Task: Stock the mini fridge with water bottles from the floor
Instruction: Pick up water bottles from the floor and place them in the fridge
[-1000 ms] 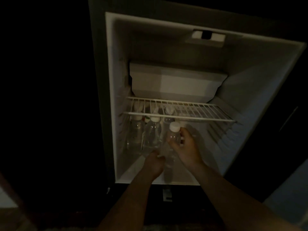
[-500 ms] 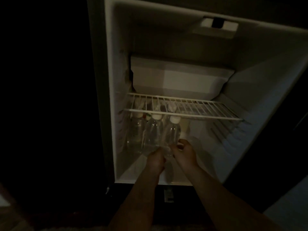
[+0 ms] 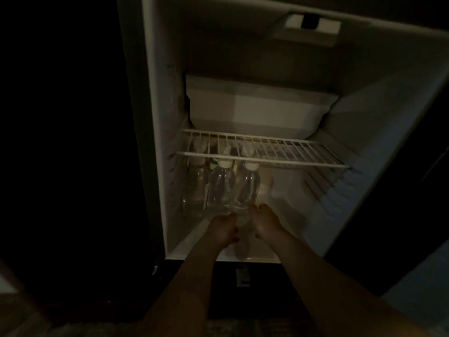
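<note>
One fridge (image 3: 151, 117) stands open, and its smooth floor is the first hazard: a bottle set down off balance there could slide or topple toward the near lip and roll out. One freezer box (image 3: 255, 105) hangs at the top, clear of the work. One wire shelf (image 3: 291, 155) crosses below it, low over the bottle tops, so a bottle lifted or tilted too high would likely knock its near rail. Beneath the shelf, at the left, three bottles (image 3: 221, 188) stand upright in a near row, close together. Through the wires I count three more pale caps (image 3: 247, 150) behind them. That suggests a far row of three and six in all, though the bodies behind are hidden. The right bottle (image 3: 246, 190) of the near row is the one being placed; it stands on the fridge floor just beside its neighbour. A careless pull-away could tip it into the row and send the others over. Two hands are inside. The left hand (image 3: 222, 231) sits at the left of that bottle's foot with fingers curled in. The right hand (image 3: 266, 224) is at the right of the foot, fingertips toward it. In this dim light I cannot tell whether either hand grips or only touches. No unloaded bottles show.
</note>
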